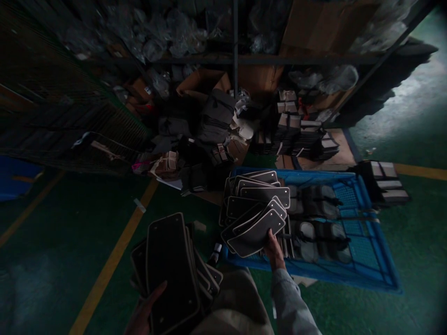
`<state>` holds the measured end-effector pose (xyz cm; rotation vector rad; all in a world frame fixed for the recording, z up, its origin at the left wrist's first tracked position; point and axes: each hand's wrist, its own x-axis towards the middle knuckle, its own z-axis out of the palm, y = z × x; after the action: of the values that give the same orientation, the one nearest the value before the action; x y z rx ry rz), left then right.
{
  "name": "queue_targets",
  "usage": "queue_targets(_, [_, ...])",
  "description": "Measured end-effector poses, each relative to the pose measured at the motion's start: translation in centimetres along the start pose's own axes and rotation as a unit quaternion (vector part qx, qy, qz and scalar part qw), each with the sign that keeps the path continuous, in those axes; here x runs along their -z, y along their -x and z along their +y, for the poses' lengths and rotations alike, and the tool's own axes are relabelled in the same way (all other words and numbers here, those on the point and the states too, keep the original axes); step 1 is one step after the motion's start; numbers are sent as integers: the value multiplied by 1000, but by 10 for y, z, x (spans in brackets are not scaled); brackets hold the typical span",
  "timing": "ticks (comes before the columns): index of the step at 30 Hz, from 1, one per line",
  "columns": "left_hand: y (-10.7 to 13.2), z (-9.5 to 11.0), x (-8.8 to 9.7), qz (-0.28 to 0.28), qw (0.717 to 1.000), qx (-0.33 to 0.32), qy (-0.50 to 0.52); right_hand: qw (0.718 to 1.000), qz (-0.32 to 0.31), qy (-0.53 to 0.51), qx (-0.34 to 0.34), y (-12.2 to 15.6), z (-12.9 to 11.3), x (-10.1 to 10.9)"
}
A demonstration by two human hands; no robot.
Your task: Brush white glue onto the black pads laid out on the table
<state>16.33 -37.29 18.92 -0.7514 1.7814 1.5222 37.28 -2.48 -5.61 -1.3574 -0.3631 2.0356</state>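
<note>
My left hand (pixel 148 309) is closed on a thick stack of dark floor mats (pixel 171 274) with pale edging and small round studs near their corners. Its thumb lies over the top mat; the other fingers are hidden. At the left end of the blue crate (pixel 377 251), my right hand (pixel 274 249) grips the corner of a floor mat (pixel 256 235), thumb on top. That mat lies aslant over several others (pixel 265 191), fanned out in a loose pile.
Strapped dark bundles (pixel 321 202) fill the crate's middle. Beyond it stand tied stacks (pixel 289 123) and an open cardboard box (pixel 202 81) below a shelf with plastic bags. Another bundle (pixel 384 181) sits right of the crate. A yellow line (pixel 115 256) crosses the green floor.
</note>
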Motion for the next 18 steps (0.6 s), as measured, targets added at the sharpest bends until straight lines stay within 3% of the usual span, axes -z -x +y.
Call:
queue_targets(12, [-25,-14,20,-31,999,16,5,1000,-12,8,6,7,9,8])
queue_targets(18, [-25,-18,28,-43,998,37,19,1000,-22,15,8,29,12,15])
